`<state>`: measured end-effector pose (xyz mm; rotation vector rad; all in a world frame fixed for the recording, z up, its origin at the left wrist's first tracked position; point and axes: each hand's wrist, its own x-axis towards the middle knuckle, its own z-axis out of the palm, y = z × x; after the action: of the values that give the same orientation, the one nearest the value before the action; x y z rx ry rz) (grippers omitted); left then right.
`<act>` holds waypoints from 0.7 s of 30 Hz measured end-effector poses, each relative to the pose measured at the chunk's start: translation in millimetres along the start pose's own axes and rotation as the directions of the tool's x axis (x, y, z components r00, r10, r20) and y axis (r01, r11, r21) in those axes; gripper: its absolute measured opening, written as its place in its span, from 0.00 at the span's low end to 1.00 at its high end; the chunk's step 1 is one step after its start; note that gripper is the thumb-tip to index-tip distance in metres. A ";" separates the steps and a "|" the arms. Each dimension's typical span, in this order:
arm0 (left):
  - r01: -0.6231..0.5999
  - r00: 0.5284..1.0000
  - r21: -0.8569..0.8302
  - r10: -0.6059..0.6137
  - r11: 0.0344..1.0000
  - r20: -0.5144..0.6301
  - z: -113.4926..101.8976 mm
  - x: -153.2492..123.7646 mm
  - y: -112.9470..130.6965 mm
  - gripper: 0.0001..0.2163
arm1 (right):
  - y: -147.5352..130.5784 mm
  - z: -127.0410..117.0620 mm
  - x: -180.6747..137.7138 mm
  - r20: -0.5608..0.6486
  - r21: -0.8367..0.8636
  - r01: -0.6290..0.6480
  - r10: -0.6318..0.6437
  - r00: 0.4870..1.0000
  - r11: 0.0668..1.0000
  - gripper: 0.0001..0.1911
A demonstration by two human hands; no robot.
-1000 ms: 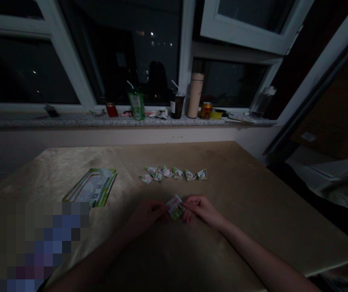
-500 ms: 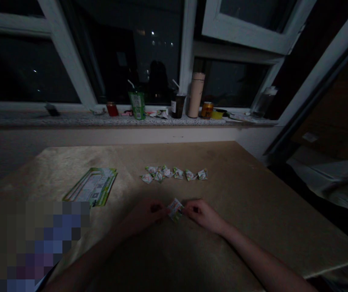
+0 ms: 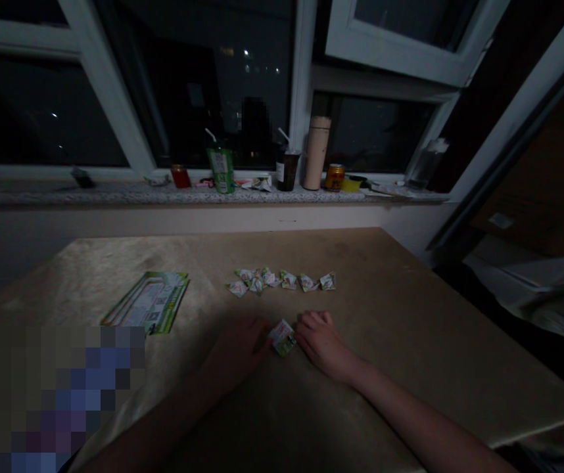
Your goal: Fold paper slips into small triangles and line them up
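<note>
A small folded piece of printed paper point(image 3: 282, 337) lies on the tan table point(image 3: 410, 315) between my two hands. My left hand point(image 3: 236, 348) rests palm down with its fingertips pressed against the paper's left edge. My right hand point(image 3: 319, 338) is curled into a loose fist, knuckles up, touching the paper's right edge. Behind them sits a row of several small folded paper pieces point(image 3: 282, 281). The room is dim.
A stack of green printed leaflets point(image 3: 148, 303) lies at the left of the table. The windowsill point(image 3: 114, 194) behind holds a green drink carton point(image 3: 221, 169), a dark cup point(image 3: 287, 171), a tall beige flask point(image 3: 316, 153) and small cans. A blurred patch covers the lower left.
Both hands lowered the folded paper from a raised pinch down onto the table. The right hand curled into a fist beside it, and the left hand flattened.
</note>
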<state>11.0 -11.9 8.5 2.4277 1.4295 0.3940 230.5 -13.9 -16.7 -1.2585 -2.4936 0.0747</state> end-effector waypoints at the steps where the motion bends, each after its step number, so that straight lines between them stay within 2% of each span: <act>1: -0.062 0.998 0.023 0.062 0.998 -0.009 0.6 0.3 -0.5 0.13 | -0.7 -0.4 0.6 0.003 -0.021 0.004 -0.003 1.000 1.000 0.10; 4: -0.292 0.956 0.090 0.288 0.952 0.050 4.9 0.5 -3.7 0.18 | -2.4 -1.0 2.9 0.004 -0.098 0.013 -0.013 1.000 0.995 0.09; 6: -0.361 0.929 0.111 0.348 0.926 0.127 8.3 -1.1 -5.6 0.19 | -3.1 -0.2 4.1 -0.007 -0.138 0.013 -0.014 1.000 0.990 0.07; 11: -0.398 0.905 0.139 0.363 0.907 0.220 11.4 -11.7 -5.1 0.30 | -6.2 -1.5 5.0 -0.067 -0.148 -0.006 -0.004 0.998 0.989 0.06; 17: -0.397 0.902 0.127 0.361 0.909 0.237 8.8 -16.2 -1.9 0.35 | -14.4 -4.3 0.2 -0.117 0.017 0.176 -0.173 0.978 0.984 0.10; 21: -0.383 0.906 0.100 0.353 0.918 0.233 12.1 -16.6 -2.0 0.36 | -17.4 2.3 -7.2 -0.132 0.033 0.201 -0.195 0.972 0.979 0.14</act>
<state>6.2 -27.0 -4.8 2.7655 0.9364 0.1066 220.2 -29.8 -17.4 -0.9586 -2.4766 0.0017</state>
